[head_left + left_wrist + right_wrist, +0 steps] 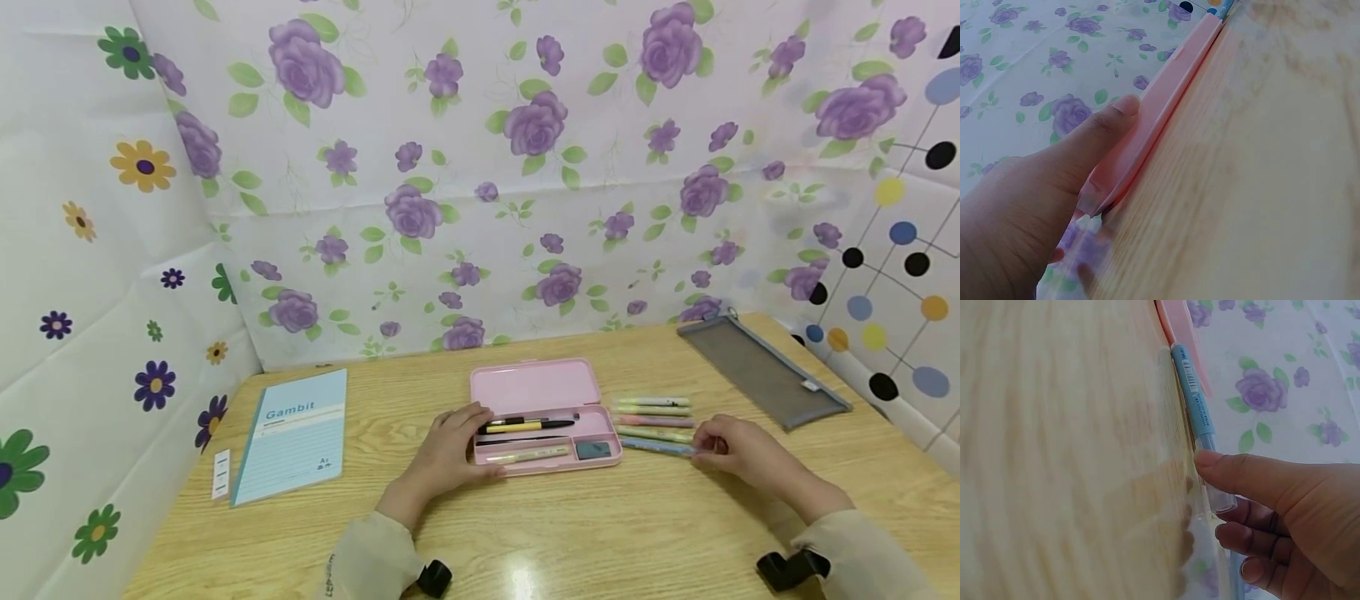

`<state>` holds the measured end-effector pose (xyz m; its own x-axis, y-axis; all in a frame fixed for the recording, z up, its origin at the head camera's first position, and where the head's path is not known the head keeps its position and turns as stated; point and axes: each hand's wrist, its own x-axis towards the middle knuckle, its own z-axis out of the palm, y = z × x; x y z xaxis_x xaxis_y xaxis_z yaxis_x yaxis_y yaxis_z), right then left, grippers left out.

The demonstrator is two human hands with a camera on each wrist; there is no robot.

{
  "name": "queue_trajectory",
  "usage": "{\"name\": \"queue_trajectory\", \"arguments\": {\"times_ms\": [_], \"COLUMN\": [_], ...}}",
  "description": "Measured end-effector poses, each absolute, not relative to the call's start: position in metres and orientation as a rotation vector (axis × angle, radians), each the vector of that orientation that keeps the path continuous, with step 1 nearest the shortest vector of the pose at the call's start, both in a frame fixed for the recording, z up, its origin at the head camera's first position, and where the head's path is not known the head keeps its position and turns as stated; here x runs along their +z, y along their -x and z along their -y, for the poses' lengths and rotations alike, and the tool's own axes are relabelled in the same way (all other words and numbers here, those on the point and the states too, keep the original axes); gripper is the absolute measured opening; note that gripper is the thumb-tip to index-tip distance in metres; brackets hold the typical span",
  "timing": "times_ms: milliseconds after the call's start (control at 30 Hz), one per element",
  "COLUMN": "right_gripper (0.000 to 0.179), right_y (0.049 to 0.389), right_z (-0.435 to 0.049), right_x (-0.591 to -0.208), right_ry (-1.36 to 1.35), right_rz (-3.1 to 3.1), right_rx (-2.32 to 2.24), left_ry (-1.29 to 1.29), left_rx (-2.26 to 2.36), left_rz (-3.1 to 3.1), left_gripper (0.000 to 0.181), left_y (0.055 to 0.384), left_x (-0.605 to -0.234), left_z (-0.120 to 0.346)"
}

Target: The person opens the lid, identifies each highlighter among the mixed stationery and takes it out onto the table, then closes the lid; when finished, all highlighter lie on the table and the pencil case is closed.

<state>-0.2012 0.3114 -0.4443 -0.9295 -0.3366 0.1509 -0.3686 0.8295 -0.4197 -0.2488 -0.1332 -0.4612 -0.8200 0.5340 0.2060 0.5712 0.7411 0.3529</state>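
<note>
An open pink pencil case (535, 386) lies on the table with its lid folded back. My left hand (447, 450) holds its left end, fingers over the far side and thumb (1107, 128) against the front wall. Inside lie a yellow-and-black pen (525, 427), other slim pens, a pale yellow marker (528, 456) and a dark eraser (593, 450). To the right of the case, several pastel markers (652, 410) lie in a row. My right hand (738, 454) pinches the clear cap end of the nearest one, a blue marker (1190, 384).
A light blue notebook (296, 437) lies at the left, with a small white strip (221, 474) beside it. At the back right is a grey mesh zip pouch (765, 371). Floral sheets (480, 183) hang behind the wooden table (570, 533).
</note>
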Motion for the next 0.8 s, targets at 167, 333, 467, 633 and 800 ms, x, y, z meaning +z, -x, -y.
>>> {"name": "queue_trajectory", "arguments": {"times_ms": [167,333,467,633,800], "right_gripper": [0.013,0.013,0.012,0.012,0.013], "right_y": [0.2016,0.2006,0.2003,0.2003,0.1995], "right_z": [-0.3091,-0.3078,-0.3079,-0.3082,-0.3083], "right_x": [-0.4443,-0.4454,-0.4451,-0.444,-0.4419], "right_ry": [-0.559,-0.563,-0.554,-0.556,-0.543], "right_rz": [2.94,2.946,2.969,2.988,3.004], "right_rx": [0.699,0.698,0.697,0.708,0.689], "left_ry": [0.906,0.911,0.915,0.91,0.912], "left_rx": [-0.635,-0.617,-0.613,-0.628,-0.619], "left_rz": [2.832,2.84,2.845,2.844,2.85], "left_gripper": [0.087,0.087,0.088,0.087,0.087], "left_y": [0.2477,0.2471,0.2466,0.2465,0.248], "left_x": [-0.4599,-0.4604,-0.4605,-0.4598,-0.461], "left_z": [0.1339,0.1347,0.1346,0.1339,0.1333]}}
